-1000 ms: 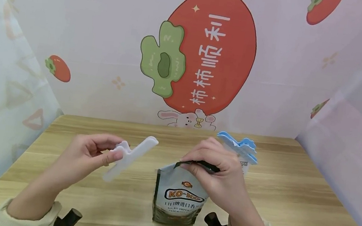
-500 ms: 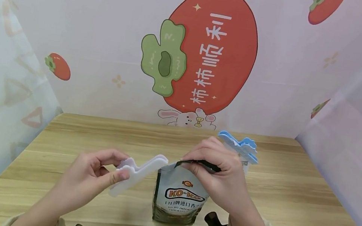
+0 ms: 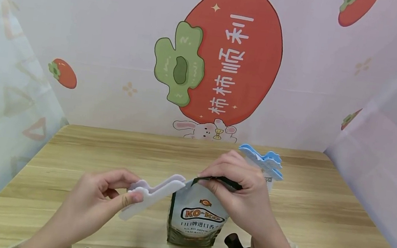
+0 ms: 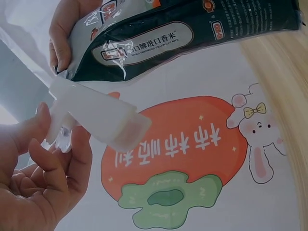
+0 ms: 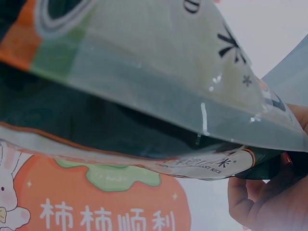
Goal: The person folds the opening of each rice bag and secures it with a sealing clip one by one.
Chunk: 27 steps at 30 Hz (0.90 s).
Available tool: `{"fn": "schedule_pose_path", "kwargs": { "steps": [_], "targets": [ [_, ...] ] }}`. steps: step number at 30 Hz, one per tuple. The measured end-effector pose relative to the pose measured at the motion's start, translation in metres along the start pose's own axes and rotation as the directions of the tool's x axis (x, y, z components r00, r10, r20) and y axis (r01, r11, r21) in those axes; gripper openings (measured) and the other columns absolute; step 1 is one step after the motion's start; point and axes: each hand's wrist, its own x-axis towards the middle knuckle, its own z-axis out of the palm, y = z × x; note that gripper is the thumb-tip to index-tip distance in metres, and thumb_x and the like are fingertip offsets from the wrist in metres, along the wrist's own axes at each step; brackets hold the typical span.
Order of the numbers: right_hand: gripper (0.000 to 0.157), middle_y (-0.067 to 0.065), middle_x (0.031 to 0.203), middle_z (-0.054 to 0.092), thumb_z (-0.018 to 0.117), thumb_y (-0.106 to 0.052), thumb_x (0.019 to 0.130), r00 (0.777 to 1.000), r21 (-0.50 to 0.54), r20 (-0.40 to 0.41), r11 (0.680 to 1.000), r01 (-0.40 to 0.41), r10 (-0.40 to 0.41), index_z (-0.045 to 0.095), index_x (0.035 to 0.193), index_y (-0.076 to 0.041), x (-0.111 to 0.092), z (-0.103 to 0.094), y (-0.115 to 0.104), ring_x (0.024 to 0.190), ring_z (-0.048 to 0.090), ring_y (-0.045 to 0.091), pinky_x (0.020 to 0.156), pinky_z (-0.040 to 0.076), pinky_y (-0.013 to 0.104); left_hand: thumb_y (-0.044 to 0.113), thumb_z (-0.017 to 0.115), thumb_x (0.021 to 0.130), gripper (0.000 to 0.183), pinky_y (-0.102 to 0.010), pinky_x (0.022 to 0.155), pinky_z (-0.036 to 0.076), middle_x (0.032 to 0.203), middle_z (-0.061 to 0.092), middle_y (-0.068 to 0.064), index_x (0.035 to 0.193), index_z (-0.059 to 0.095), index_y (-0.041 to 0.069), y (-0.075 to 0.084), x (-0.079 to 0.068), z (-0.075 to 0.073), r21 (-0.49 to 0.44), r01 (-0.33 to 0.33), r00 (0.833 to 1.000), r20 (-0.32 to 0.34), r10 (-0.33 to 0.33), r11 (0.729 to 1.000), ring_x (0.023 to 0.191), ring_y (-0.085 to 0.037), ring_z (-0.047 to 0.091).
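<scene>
My left hand (image 3: 96,198) pinches a white bag clip (image 3: 154,195) by its wavy grip, thumb on the near side. The clip's long arms are spread apart, their tips right at the upper left corner of a KO-KO rice bag (image 3: 196,217). In the left wrist view the clip (image 4: 91,108) lies close beside the bag's gathered top (image 4: 120,53). My right hand (image 3: 240,187) grips the bag's top edge, folded to a dark strip between thumb and fingers. The bag stands upright on the table. Its upper right part is hidden behind this hand.
Behind my right hand is a blue clip (image 3: 265,159) on a pale item (image 3: 268,182) with printed text, mostly hidden. The wooden table (image 3: 321,217) ends at a printed backdrop (image 3: 111,47), with fabric walls at both sides.
My left hand has brought the white clip right and nearer, up to the bag's corner, and the clip's arms have spread apart. My right hand and the bag have stayed put.
</scene>
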Motion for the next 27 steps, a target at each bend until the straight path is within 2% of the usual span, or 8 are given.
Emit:
{"fn": "schedule_pose_path", "kwargs": {
  "steps": [8, 17, 24, 27],
  "targets": [
    [0.027, 0.004, 0.080, 0.071, 0.074, 0.017, 0.073, 1.000, 0.008, 0.001, 1.000, 0.001, -0.001, 0.075, 0.085, -0.006, 0.000, 0.001, 0.000, 0.080, 0.060, 0.012, 0.069, 0.048, 0.025, 0.020, 0.080, 0.082, 0.016, -0.021, 0.047, 0.045, 0.081, 0.074, 0.017, 0.093, 0.071, 0.027, 0.004, -0.004, 0.004, 0.041, -0.006, 0.999, -0.041, 0.008, 0.999, 0.054, -0.006, 0.056],
    [0.027, 0.004, 0.080, 0.071, 0.075, 0.017, 0.073, 1.000, 0.010, 0.006, 1.000, 0.000, 0.000, 0.075, 0.086, -0.006, 0.000, 0.001, 0.000, 0.080, 0.059, 0.012, 0.068, 0.047, 0.025, 0.019, 0.081, 0.080, 0.017, -0.021, 0.044, 0.039, 0.082, 0.075, 0.011, 0.094, 0.074, 0.022, 0.000, -0.002, 0.015, 0.036, -0.038, 0.997, -0.062, 0.041, 0.999, 0.050, -0.003, 0.050],
    [0.027, 0.004, 0.080, 0.071, 0.074, 0.018, 0.073, 1.000, 0.013, 0.005, 1.000, 0.001, -0.001, 0.075, 0.086, -0.006, 0.000, 0.001, 0.000, 0.080, 0.059, 0.012, 0.068, 0.047, 0.024, 0.017, 0.081, 0.081, 0.017, -0.022, 0.048, 0.044, 0.085, 0.075, 0.009, 0.095, 0.073, 0.021, 0.000, -0.001, 0.013, 0.020, -0.030, 0.998, -0.063, 0.031, 0.999, 0.057, -0.004, 0.055],
    [0.027, 0.004, 0.080, 0.071, 0.075, 0.018, 0.073, 1.000, 0.011, 0.005, 1.000, -0.001, 0.001, 0.075, 0.085, -0.006, 0.000, 0.001, 0.000, 0.080, 0.059, 0.012, 0.069, 0.047, 0.024, 0.019, 0.082, 0.080, 0.018, -0.022, 0.046, 0.043, 0.084, 0.074, 0.011, 0.095, 0.072, 0.024, 0.001, 0.000, 0.012, 0.018, -0.029, 0.998, -0.053, 0.030, 0.999, 0.053, -0.004, 0.053]
  ]
}}
